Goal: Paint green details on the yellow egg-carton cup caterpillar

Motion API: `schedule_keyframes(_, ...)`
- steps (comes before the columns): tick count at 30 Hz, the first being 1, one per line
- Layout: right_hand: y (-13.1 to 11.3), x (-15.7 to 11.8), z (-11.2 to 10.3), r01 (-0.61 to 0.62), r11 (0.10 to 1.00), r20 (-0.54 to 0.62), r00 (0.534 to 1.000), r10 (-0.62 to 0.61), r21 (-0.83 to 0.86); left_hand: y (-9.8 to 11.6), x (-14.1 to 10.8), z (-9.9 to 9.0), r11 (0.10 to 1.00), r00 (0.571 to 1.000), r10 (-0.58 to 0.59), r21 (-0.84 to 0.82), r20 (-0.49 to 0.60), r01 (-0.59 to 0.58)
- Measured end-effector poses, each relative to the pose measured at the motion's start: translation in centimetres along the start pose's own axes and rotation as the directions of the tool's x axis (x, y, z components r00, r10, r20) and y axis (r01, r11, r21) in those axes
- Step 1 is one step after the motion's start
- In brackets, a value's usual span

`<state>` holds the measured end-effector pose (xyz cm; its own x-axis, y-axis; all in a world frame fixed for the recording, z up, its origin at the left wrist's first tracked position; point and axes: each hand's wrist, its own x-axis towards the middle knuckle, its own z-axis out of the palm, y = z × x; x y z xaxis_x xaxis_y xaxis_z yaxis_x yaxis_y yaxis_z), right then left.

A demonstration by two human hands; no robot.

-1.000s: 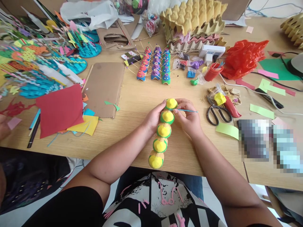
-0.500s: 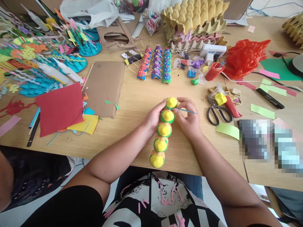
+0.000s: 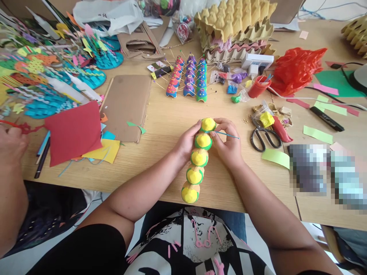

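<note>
A strip of egg-carton cups (image 3: 199, 157), capped with yellow clay and edged in green, runs toward me over the table. My left hand (image 3: 187, 141) grips its far end from the left, the fingers partly hidden behind the cups. On the other side, my right hand (image 3: 228, 143) pinches a thin blue stick (image 3: 228, 134) whose tip lies between the two farthest cups. Some right fingers also rest against the farthest cup. Bare brown card shows between the clay patches.
Painted egg-carton strips with pins (image 3: 189, 76) stand farther back. Scissors (image 3: 265, 139) and yellow clay (image 3: 267, 119) lie to the right, red paper (image 3: 74, 133) and cardboard (image 3: 126, 107) to the left. Another person's hand (image 3: 13, 143) is at the left edge. Egg trays (image 3: 235, 23) are stacked behind.
Another person's hand has come into view at the left edge, by the red strands, and the red paper has shifted slightly right. My hands and the egg-carton strip have hardly moved.
</note>
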<state>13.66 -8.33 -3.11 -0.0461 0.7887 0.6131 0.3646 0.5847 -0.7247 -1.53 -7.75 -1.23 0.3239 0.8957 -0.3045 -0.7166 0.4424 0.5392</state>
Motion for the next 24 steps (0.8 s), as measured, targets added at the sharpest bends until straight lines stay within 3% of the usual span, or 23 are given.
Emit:
schedule_keyframes(8,0.09,-0.09,0.28,-0.003,1.0,-0.012,1.0,0.003,0.022,-0.01,-0.01,0.1,1.0,1.0,-0.006,0.003,-0.016,0.006)
schedule_keyframes(17,0.13,-0.5,0.21,-0.18,0.961,0.046,0.984,0.174,0.212,0.02,0.16,0.15,0.998,0.997,-0.033,-0.052,-0.069,0.03)
schedule_keyframes(24,0.35,-0.45,0.31,-0.192,0.961,0.037,0.981,0.188,0.197,-0.51,0.38,-0.11,0.999,0.998,0.023,-0.027,-0.05,-0.025)
